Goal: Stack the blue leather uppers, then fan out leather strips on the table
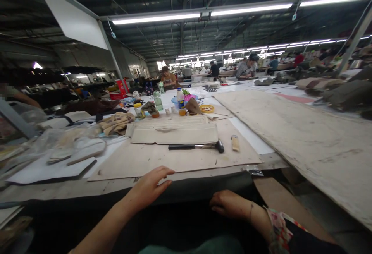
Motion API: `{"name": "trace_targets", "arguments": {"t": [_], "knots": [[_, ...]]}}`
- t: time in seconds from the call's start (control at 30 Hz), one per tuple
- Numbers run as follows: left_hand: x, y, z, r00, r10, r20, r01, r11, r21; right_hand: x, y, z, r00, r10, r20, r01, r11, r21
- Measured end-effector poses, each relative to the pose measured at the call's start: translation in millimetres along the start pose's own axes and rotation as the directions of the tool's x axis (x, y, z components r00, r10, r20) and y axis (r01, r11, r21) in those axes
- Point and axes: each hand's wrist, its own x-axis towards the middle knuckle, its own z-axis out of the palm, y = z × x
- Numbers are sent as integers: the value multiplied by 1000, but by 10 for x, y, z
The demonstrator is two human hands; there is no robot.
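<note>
My left hand [152, 184] hovers at the table's near edge, its fingers stretched out and apart with nothing in them. Below and beyond it lies a dark green sheet [226, 182] hanging over that edge. Over the same sheet, to the right, my right hand [228, 203] has its fingers curled in; whether anything is inside cannot be seen. A beige board [162, 165] is spread in front of both hands. On it rest a black-handled hammer [183, 146], a small wooden-handled tool [235, 143] and a stack of pale fabric strips [174, 134].
Behind the strips stand a bottle with a blue label [180, 101], a yellow-lidded jar [138, 110] and a yellow dish [207, 108]. Plastic bags and scraps [78, 141] pile up at left. A large pale panel [305, 130] covers the right. Several people work farther back.
</note>
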Motion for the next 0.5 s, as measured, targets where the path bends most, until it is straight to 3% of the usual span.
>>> {"name": "trace_targets", "arguments": {"t": [0.3,0.5], "knots": [[928,-233,-119,994,89,62,-101,967,235,-56,-89,-157,999,-1,-38,4,997,81],[1587,-512,-236,993,46,105,-80,937,340,14,83,-131,999,-27,-44,35,977,209]]}}
